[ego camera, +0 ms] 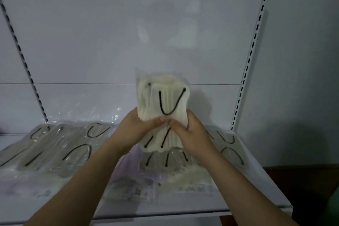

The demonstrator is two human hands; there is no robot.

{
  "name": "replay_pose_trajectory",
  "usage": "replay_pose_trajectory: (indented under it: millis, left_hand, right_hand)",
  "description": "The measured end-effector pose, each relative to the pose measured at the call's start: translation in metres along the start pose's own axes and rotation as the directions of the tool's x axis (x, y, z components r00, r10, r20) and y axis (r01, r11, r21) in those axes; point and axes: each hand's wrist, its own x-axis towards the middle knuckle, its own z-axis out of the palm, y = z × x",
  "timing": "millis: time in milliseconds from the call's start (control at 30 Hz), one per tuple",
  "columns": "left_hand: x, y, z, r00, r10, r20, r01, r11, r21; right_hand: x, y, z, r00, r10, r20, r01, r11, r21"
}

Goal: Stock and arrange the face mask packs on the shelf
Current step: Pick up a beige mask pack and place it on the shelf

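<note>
Hands, left (136,130) and right (190,134), clamp one upright mask pack (163,108) between them above the shelf (256,185).

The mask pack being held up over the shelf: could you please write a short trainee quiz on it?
1. True or false: both hands hold the mask pack.
2. The pack's ear loops are: A black, B white, C red.
3. Where do the other packs lie?

Key: 1 true, the left hand and right hand grip its middle. 2 A. 3 Flat on the shelf.
</note>
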Motion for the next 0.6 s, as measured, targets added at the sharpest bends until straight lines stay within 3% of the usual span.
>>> replay_pose_trajectory:
  millis: [67, 367, 500, 600]
  left_hand:
    - [-0.005, -0.009, 0.0, 0.999, 0.025, 0.032, -0.026, 0.999, 0.023]
    - [0.003, -0.025, 0.018, 0.985, 0.079, -0.153, -0.084, 0.996, -0.027]
    - [0.002, -0.027, 0.027, 0.988, 0.092, -0.121, -0.088, 0.995, 0.038]
    - [-0.003, -0.025, 0.025, 0.994, 0.06, -0.09, -0.064, 0.997, -0.036]
  right_hand:
    - [-0.004, 0.007, -0.001, 0.999, 0.031, 0.015, -0.032, 0.999, 0.041]
    - [-0.007, 0.01, 0.011, 0.996, 0.052, -0.071, -0.042, 0.99, 0.135]
    - [-0.011, 0.016, 0.024, 1.0, 0.031, -0.002, -0.031, 0.999, -0.03]
    - [-0.013, 0.021, 0.021, 0.999, 0.025, -0.029, -0.027, 0.997, -0.071]
